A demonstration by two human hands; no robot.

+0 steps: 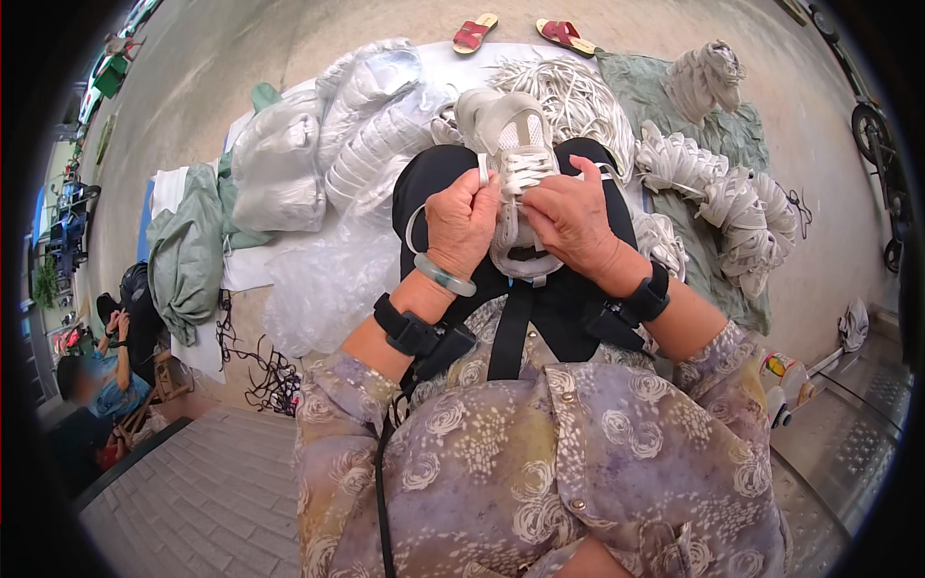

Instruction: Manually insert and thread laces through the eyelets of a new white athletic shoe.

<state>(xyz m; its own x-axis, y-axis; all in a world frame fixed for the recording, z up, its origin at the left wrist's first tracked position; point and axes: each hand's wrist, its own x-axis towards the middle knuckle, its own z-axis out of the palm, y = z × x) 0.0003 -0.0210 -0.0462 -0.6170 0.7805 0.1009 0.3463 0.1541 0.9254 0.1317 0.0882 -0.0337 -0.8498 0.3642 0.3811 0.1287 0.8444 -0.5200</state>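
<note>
A white and beige sneaker [536, 131] rests between my knees, its toe pointing away from me and its opening toward me. White shoelace [526, 173] crosses its tongue in several rows. My left hand [461, 223] pinches a length of shoelace beside the sneaker's left edge, and a loop of it hangs outside the wrist. On the other side, my right hand [575, 218] has thumb and fingers closed on the lacing near the right eyelets, one finger raised. The fingertips partly cover the lace there.
Loose white laces [568, 91] lie heaped beyond my knees. Lace bundles [737, 197] rest on green sacking at right. Clear plastic bags of white goods [281, 164] stand at left, by a green sack [188, 255]. Red slippers [472, 35] lie far off. Another person [106, 371] sits at far left.
</note>
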